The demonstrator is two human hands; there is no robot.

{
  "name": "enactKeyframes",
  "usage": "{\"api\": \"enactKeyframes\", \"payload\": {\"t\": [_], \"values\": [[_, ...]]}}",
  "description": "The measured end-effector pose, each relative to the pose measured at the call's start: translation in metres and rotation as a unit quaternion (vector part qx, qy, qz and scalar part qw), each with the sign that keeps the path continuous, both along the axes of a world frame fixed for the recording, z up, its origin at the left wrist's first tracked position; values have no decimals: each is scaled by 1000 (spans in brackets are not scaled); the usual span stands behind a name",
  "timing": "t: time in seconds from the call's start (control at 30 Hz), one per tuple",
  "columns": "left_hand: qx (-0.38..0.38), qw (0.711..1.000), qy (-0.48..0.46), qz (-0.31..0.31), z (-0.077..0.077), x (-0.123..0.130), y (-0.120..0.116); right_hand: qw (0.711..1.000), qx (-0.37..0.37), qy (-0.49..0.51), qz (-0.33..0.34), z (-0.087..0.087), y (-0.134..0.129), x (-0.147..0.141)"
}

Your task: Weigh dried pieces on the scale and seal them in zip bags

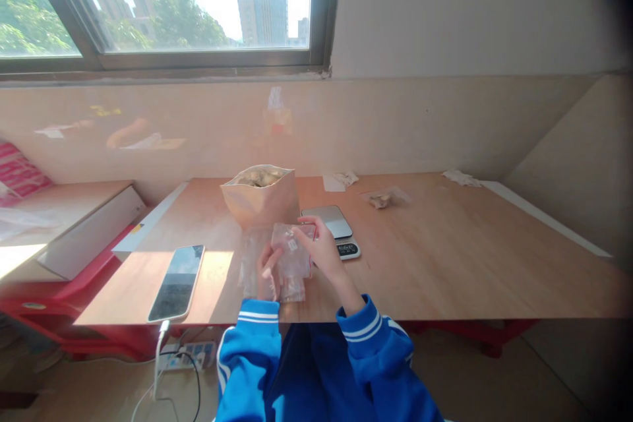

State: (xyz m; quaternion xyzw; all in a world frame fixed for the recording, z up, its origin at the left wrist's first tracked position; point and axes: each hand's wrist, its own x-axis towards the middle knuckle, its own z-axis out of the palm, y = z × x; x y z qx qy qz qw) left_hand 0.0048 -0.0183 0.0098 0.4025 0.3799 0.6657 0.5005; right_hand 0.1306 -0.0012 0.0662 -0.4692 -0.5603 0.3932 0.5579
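A clear zip bag [293,252] with a red line along its right edge is between my hands, above more clear plastic bags [294,291] on the table. My left hand [268,271] is closed on its left side, fingers partly behind the plastic. My right hand [324,247] pinches the bag near its red-lined opening. Just beyond stands a kraft paper bag [262,201], open at the top, with pale pieces inside. A small digital scale [332,223] sits right behind my right hand, its display [348,250] partly visible.
A phone [177,283] lies at left, with a white cable [159,359] running down to a power strip [190,356]. Farther right is a filled clear bag [383,200]. White packets [345,178] and crumpled white material [462,178] lie along the back. Red stools [74,316] stand left.
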Motion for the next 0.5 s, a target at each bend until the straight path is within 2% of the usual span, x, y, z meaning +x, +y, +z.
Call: {"api": "enactKeyframes", "payload": {"t": [0.17,0.27,0.3,0.37,0.43,0.5], "values": [[13,987,132,87,4,6,-4,998,1,20,-60,4,-12,19],[46,947,283,144,18,10,-12,996,-1,16,-87,8,-21,30],[70,935,318,144,25,12,-15,995,0,16,-97,9,-24,33],[106,935,322,103,39,14,-21,993,8,15,-118,11,-29,38],[90,954,285,30,52,17,-26,993,13,12,-118,13,-35,40],[54,962,268,-8,61,19,-29,995,21,10,-101,16,-41,40]]}}
